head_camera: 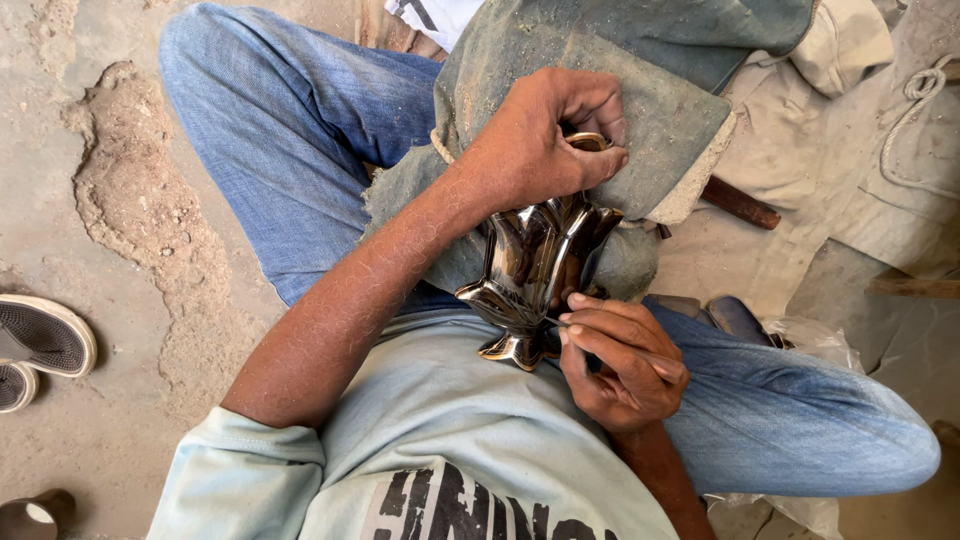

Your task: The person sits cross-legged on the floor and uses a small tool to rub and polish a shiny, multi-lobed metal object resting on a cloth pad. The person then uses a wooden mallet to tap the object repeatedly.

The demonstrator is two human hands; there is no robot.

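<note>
Left hand (540,135) clenched on metal vase (535,270)

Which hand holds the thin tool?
The right hand, nearest the shirt, pinches the tool against the shiny vase; the left hand holds the vase's top.

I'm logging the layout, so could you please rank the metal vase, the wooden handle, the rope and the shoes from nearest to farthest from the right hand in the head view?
1. Metal vase: touching the right hand, in the lap.
2. Wooden handle: upper right, beside the cloth.
3. Rope: far upper right.
4. Shoes: far left edge, on the ground.
</note>
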